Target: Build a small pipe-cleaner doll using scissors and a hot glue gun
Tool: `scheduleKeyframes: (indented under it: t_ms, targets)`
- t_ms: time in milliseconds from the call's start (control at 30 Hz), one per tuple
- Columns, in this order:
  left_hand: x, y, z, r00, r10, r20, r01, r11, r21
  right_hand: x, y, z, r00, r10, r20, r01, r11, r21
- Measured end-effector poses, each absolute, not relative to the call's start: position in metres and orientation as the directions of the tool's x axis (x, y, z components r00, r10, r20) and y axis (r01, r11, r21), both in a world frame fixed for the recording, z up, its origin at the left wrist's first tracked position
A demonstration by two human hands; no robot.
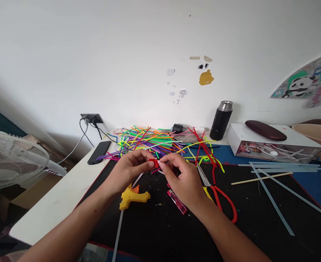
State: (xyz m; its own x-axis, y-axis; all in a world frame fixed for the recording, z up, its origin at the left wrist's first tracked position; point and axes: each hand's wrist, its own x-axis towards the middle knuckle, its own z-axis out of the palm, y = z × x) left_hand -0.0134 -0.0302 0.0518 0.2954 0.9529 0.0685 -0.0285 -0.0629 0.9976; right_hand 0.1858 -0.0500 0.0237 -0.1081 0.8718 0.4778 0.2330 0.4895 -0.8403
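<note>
Between my two hands, at the middle of the black mat, is a small red fuzzy piece [154,163] that looks like bent pipe cleaner. My left hand [126,171] pinches it from the left with thumb and forefinger. The fingertips of my right hand [183,178] are pinched together at its right edge, by a tiny whitish bit; what exactly they grip is too small to tell. A yellow glue gun [135,197] with a glue stick in it lies below my left hand. Beneath my right hand lies a pink lighter [177,202], and red-handled scissors [222,198] rest to its right.
Many coloured pipe cleaners [152,142] are heaped by the wall. A black flask [221,122] and a white box [275,140] stand at the back right. Glue sticks [275,202] lie on the right, a phone [99,152] and a fan [15,160] at left.
</note>
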Motion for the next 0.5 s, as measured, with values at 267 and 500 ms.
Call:
scheduleKeyframes:
  t_ms: [267, 500]
  targets:
    - [-0.0109, -0.0354, 0.056, 0.272, 0.953, 0.134, -0.008, -0.137, 0.991, 0.1871, -0.0511, 0.0286, -0.08, 0.895, 0.439, 0.135, 0.446, -0.885]
    - [-0.0057, -0.0398, 0.0591, 0.185, 0.955, 0.232, 0.078, -0.249, 0.965, 0.1875, -0.0503, 0.029, -0.073, 0.941, 0.332, 0.043, 0.335, -0.941]
